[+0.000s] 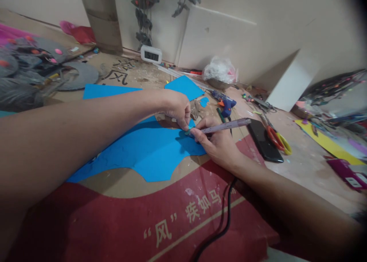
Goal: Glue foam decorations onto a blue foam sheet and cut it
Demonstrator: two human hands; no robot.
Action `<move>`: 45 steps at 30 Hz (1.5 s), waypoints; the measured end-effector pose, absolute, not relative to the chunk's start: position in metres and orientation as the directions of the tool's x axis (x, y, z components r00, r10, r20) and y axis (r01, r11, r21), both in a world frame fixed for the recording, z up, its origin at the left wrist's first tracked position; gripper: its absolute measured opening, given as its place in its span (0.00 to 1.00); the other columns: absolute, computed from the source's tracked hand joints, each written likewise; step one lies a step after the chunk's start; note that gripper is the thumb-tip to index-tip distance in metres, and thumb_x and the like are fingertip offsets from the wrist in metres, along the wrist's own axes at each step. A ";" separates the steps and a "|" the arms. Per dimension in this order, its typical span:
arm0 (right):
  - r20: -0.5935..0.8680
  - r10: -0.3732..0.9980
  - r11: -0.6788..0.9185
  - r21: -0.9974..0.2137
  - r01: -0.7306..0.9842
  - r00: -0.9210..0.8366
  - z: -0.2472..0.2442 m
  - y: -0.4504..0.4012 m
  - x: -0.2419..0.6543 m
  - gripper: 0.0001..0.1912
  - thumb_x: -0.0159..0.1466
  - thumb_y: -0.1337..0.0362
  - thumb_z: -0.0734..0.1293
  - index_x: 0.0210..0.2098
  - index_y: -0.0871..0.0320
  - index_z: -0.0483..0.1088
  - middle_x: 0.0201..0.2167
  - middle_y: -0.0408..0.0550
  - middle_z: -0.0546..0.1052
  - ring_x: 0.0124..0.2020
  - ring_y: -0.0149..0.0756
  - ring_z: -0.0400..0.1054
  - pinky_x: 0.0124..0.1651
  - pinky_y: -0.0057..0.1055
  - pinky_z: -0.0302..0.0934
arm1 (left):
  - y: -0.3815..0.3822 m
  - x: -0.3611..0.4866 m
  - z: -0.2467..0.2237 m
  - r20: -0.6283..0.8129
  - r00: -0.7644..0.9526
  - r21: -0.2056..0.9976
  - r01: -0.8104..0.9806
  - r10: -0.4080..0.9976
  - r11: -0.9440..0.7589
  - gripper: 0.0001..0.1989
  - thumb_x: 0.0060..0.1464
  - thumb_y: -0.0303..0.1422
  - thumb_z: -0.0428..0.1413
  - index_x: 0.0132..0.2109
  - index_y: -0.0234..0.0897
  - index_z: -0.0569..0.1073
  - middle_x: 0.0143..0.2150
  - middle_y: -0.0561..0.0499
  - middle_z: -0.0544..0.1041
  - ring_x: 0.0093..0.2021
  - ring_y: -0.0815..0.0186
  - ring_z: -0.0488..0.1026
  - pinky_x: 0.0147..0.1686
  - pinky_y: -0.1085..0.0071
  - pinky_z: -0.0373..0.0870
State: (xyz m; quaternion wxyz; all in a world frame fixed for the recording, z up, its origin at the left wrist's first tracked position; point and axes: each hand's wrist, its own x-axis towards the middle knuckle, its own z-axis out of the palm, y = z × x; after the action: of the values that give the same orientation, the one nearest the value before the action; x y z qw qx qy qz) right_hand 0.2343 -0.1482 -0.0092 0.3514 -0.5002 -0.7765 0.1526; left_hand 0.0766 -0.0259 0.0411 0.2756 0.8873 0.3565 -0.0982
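A large bright blue sheet [155, 151], its lower edge cut in curves, lies on the red and brown cardboard. My right hand [219, 143] is closed around a pale purple pen [226, 126], which slants with its tip end low at the sheet's right part. From the left, my left hand [179, 107] reaches over the sheet, its fingers pinched together close to the pen tip. A small teal bit [187, 133] shows under those fingertips, too small to name. The pen's very tip is hidden by my fingers.
Right of my hand lie a black phone [263, 139] and orange-yellow scissors [278, 139]. A blue glue gun [227, 104], another blue piece [185, 87] and a white digital clock [151, 55] sit farther back. A black cable [229, 204] crosses the cardboard.
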 end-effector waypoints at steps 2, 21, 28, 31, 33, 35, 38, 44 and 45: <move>0.389 0.887 0.446 -0.579 0.683 -0.249 -0.009 -0.147 0.234 0.16 0.69 0.51 0.64 0.31 0.55 0.67 0.24 0.43 0.70 0.25 0.32 0.62 0.29 0.32 0.54 | -0.026 0.077 0.042 -0.381 0.721 0.407 0.693 0.579 -0.595 0.14 0.46 0.38 0.67 0.41 0.37 0.82 0.31 0.53 0.79 0.34 0.65 0.71 0.37 0.71 0.61; 0.428 0.869 0.468 -0.548 0.694 -0.248 -0.010 -0.143 0.236 0.15 0.69 0.54 0.63 0.29 0.55 0.65 0.22 0.41 0.66 0.24 0.31 0.58 0.29 0.31 0.51 | -0.027 0.079 0.042 -0.393 0.696 0.387 0.718 0.601 -0.579 0.13 0.48 0.37 0.67 0.41 0.37 0.82 0.29 0.55 0.78 0.30 0.69 0.69 0.33 0.74 0.58; 0.408 0.880 0.450 -0.559 0.696 -0.242 -0.009 -0.141 0.236 0.18 0.69 0.53 0.62 0.27 0.56 0.64 0.21 0.40 0.65 0.24 0.30 0.57 0.28 0.30 0.51 | -0.030 0.079 0.043 -0.385 0.684 0.370 0.730 0.620 -0.575 0.12 0.50 0.37 0.67 0.41 0.37 0.82 0.27 0.56 0.77 0.29 0.71 0.68 0.32 0.75 0.56; 0.384 0.899 0.417 -0.601 0.682 -0.211 -0.010 -0.141 0.236 0.19 0.69 0.51 0.62 0.27 0.56 0.65 0.21 0.41 0.65 0.24 0.30 0.58 0.28 0.30 0.52 | -0.028 0.080 0.041 -0.383 0.683 0.363 0.730 0.622 -0.579 0.12 0.50 0.36 0.67 0.41 0.38 0.82 0.27 0.56 0.77 0.29 0.70 0.68 0.31 0.74 0.57; 0.374 0.913 0.386 -0.660 0.644 -0.165 -0.011 -0.141 0.237 0.19 0.69 0.50 0.63 0.28 0.55 0.65 0.21 0.40 0.67 0.24 0.30 0.60 0.28 0.29 0.53 | -0.027 0.080 0.038 -0.381 0.685 0.366 0.729 0.622 -0.579 0.13 0.49 0.37 0.67 0.42 0.38 0.83 0.28 0.56 0.77 0.30 0.69 0.69 0.31 0.73 0.58; 0.367 0.923 0.364 -0.725 0.584 -0.118 -0.011 -0.142 0.237 0.20 0.69 0.48 0.63 0.28 0.55 0.64 0.20 0.41 0.68 0.24 0.30 0.61 0.28 0.29 0.54 | -0.025 0.080 0.037 -0.381 0.687 0.378 0.727 0.619 -0.574 0.14 0.49 0.38 0.67 0.43 0.38 0.83 0.29 0.56 0.78 0.30 0.69 0.69 0.33 0.73 0.58; 0.363 0.927 0.359 -0.783 0.507 -0.096 -0.010 -0.143 0.237 0.21 0.69 0.45 0.62 0.28 0.55 0.65 0.20 0.41 0.70 0.24 0.31 0.63 0.28 0.29 0.55 | -0.024 0.081 0.037 -0.378 0.694 0.381 0.720 0.612 -0.580 0.14 0.48 0.37 0.68 0.42 0.37 0.83 0.30 0.55 0.78 0.31 0.70 0.68 0.35 0.74 0.59; 0.340 0.930 0.361 -0.787 0.500 -0.137 -0.005 -0.146 0.239 0.17 0.65 0.48 0.69 0.37 0.56 0.70 0.30 0.43 0.73 0.29 0.31 0.64 0.30 0.29 0.57 | -0.022 0.081 0.032 -0.375 0.700 0.394 0.714 0.608 -0.579 0.12 0.48 0.37 0.68 0.40 0.37 0.83 0.27 0.55 0.77 0.30 0.69 0.68 0.34 0.73 0.60; 0.341 0.929 0.364 -0.786 0.500 -0.141 -0.004 -0.145 0.240 0.17 0.64 0.49 0.70 0.38 0.56 0.70 0.31 0.43 0.73 0.30 0.31 0.65 0.32 0.29 0.58 | -0.021 0.080 0.031 -0.376 0.697 0.400 0.716 0.611 -0.572 0.13 0.47 0.38 0.68 0.40 0.37 0.83 0.27 0.55 0.77 0.30 0.69 0.68 0.34 0.73 0.61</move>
State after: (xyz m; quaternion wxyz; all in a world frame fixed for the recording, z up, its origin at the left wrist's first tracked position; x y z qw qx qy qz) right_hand 0.2399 -0.1454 -0.0042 0.4204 -0.5028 -0.7108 0.2553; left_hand 0.0805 -0.0213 0.0310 0.2690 0.8811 0.3764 -0.0982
